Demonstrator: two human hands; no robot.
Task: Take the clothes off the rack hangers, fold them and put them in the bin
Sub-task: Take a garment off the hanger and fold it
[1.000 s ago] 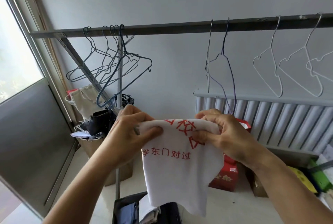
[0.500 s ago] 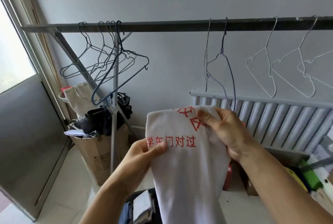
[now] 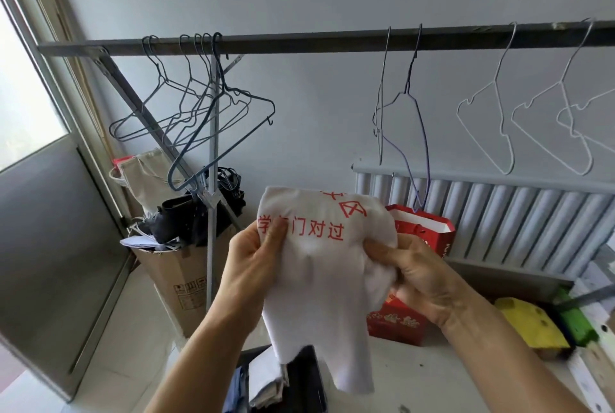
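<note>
The right hand has dropped from the shirt's top edge to its right side, and the left hand has come up level with it. The shirt is white with red print and is hanging in the air between the two hands, in front of the person and below the rail. The left hand is pinching the shirt's left edge, its thumb lying over the first red characters. The right hand is gripping a bunched fold of cloth, fingers curled round it. The shirt's lower end is dangling over the bin, a dark container on the floor with folded clothes lying in it; whether cloth and bin are touching cannot be told.

On the rail, bare hangers are hanging: a dark cluster at the left, two thin ones near the middle, white ones at the right. A radiator is running along the wall behind. A cardboard box is standing by the rack's post, and a red bag is showing just behind the right hand.
</note>
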